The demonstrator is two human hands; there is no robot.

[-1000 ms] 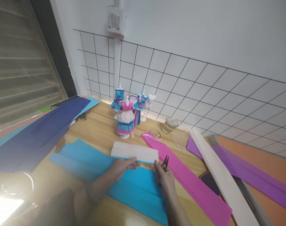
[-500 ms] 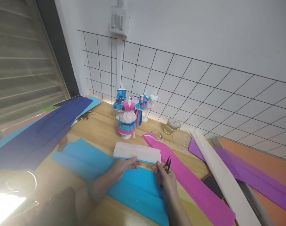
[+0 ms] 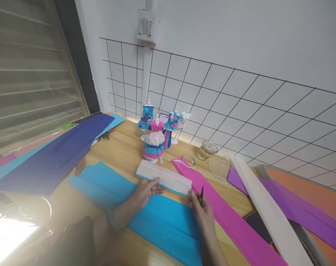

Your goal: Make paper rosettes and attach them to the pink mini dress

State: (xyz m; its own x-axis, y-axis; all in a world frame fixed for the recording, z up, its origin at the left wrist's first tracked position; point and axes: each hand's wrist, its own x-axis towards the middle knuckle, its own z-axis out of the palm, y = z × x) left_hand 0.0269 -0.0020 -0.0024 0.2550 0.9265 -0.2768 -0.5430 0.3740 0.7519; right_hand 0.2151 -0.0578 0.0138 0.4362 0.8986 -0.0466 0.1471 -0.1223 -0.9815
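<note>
A white crepe paper strip (image 3: pixel 164 175) with a bright blue lower edge is held out between both my hands, tilted down to the right. My left hand (image 3: pixel 146 191) pinches its lower edge left of the middle, thumb on top and fingers beneath. The right end is gripped between the thumb and fingers of my right hand (image 3: pixel 200 207). Small dark scissors (image 3: pixel 202 195) also sit in that hand, points up, their handles hidden by the palm. Below both hands lies a blue crepe paper sheet (image 3: pixel 162 218).
Miniature dress forms (image 3: pixel 157 138) in paper dresses stand at the back. A pink sheet (image 3: pixel 226 214), a tape ring (image 3: pixel 188 160), a lidded glass jar (image 3: pixel 207 150), a white roll (image 3: pixel 267 210) and a purple sheet (image 3: pixel 295 207) lie rightward. Dark blue paper (image 3: pixel 60 155) covers the left.
The white strip has tilted, its left end rising and its right end dropping. My right hand has turned a little, and the scissor blades now look closed together. The view has shifted slightly left.
</note>
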